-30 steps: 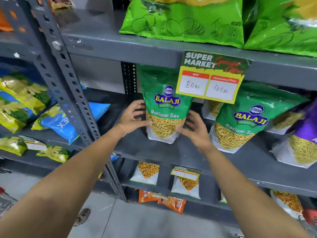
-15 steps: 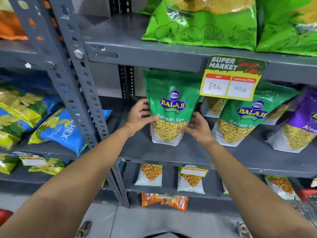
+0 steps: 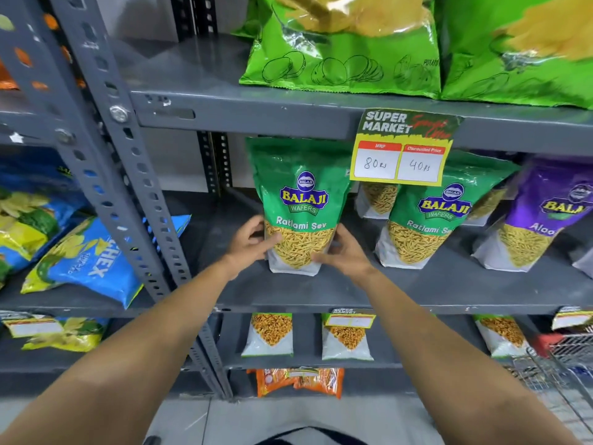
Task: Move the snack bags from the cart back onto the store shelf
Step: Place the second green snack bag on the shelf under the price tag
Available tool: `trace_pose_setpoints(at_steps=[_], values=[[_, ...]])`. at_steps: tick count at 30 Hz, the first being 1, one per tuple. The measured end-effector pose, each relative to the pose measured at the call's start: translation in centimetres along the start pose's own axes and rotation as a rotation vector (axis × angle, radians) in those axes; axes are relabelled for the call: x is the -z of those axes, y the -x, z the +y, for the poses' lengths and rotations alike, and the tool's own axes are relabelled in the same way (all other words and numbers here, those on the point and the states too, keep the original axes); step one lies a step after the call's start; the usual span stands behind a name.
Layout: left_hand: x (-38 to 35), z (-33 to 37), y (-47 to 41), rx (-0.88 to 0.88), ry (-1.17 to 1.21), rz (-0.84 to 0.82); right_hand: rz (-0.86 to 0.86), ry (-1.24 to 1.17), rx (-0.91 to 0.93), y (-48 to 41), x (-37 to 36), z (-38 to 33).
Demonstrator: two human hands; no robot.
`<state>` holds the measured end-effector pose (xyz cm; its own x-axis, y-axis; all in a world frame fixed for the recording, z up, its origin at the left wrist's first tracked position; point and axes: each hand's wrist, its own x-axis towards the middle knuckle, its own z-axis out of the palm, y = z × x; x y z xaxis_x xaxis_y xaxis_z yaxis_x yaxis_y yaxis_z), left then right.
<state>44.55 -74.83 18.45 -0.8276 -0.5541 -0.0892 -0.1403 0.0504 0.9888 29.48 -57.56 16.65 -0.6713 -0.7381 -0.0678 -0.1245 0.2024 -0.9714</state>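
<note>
A green Balaji Ratlami Sev bag (image 3: pixel 303 200) stands upright on the grey middle shelf (image 3: pixel 288 293). My left hand (image 3: pixel 248 240) grips its lower left side. My right hand (image 3: pixel 345 252) grips its lower right side, fingers across the clear window. A second green Ratlami Sev bag (image 3: pixel 430 220) leans just to the right, partly behind a yellow price tag (image 3: pixel 399 155). Further right is a purple Balaji bag (image 3: pixel 539 220). The wire cart (image 3: pixel 558 364) shows at the lower right edge.
Large green chip bags (image 3: pixel 340 49) fill the shelf above. A slotted grey upright (image 3: pixel 128 175) stands left of my arms, with blue and yellow bags (image 3: pixel 86 261) beyond it. Small snack packs (image 3: pixel 269 335) sit on the lower shelf, orange packs (image 3: pixel 298 380) below.
Both hands have kept their hold on the sev bag, which now stands a little more upright. The view has drifted so the shelf sits further right and the cart shows.
</note>
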Motion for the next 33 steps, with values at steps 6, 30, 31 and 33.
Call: trace_pose_setpoints(at_steps=[6,30,31,33], values=[[-1.7,0.3,-1.6,-0.068,-0.152,0.056,0.059,0.078,0.002,-1.0,0.8,0.7],[-21.4,0.3,-3.7,-0.181,-0.52,-0.071,0.606,0.064,-0.166,4.6,17.7,7.6],[-22.4,0.7,-4.8,-0.127,-0.47,-0.05,0.542,0.077,-0.135,3.9,18.6,7.5],[-23.7,1.1,-6.7,-0.057,-0.415,-0.019,0.409,0.043,-0.093,2.7,19.9,7.5]])
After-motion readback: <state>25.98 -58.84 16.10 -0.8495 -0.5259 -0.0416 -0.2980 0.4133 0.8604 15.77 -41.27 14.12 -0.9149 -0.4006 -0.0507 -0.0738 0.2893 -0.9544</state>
